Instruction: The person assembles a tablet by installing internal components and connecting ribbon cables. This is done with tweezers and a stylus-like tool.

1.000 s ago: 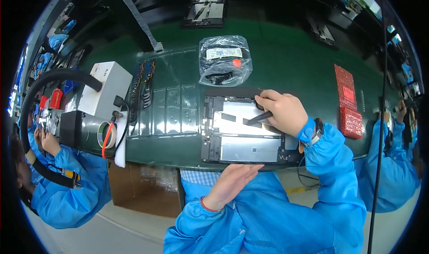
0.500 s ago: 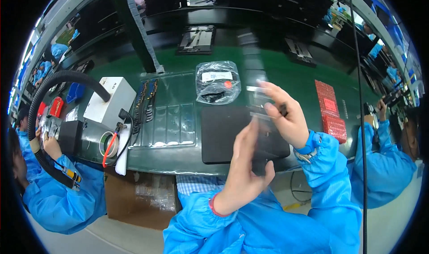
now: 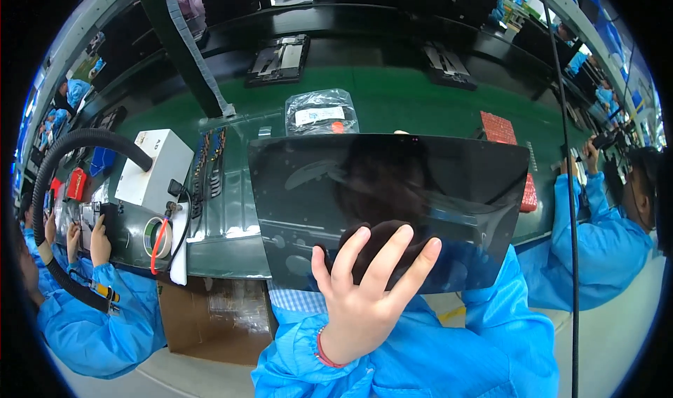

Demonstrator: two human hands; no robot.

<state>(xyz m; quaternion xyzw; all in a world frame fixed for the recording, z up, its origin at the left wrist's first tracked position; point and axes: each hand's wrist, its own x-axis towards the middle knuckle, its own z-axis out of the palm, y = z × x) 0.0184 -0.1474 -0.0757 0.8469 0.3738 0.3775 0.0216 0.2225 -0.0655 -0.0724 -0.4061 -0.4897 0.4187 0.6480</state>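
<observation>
A glossy black display panel [image 3: 456, 195] is held up before me over the table's front edge, its dark face reflecting and marked with smudges. My left hand [image 3: 368, 296] has its fingers spread flat against the lower middle of that face. My right hand [image 3: 401, 132] is behind the panel; only a fingertip shows at the top edge, and the right sleeve runs up behind the lower right corner. Just beyond the panel lies a clear plastic bag [image 3: 319, 115] with a white label and an orange-red dot. Whatever sits directly behind the panel is hidden.
Left of the panel are a clear tray [image 3: 238, 188], dark strips [image 3: 210, 163], a white box [image 3: 155, 167] with a black hose, and a tape roll [image 3: 157, 237]. Red bubble-wrap [image 3: 499, 127] lies right. Below is a cardboard box [image 3: 210, 321]. Co-workers sit on both sides.
The black panel now faces me broadly; before, my hands were around a blurred strip above a black slab. My left hand has spread onto the panel, and my right hand has gone behind it.
</observation>
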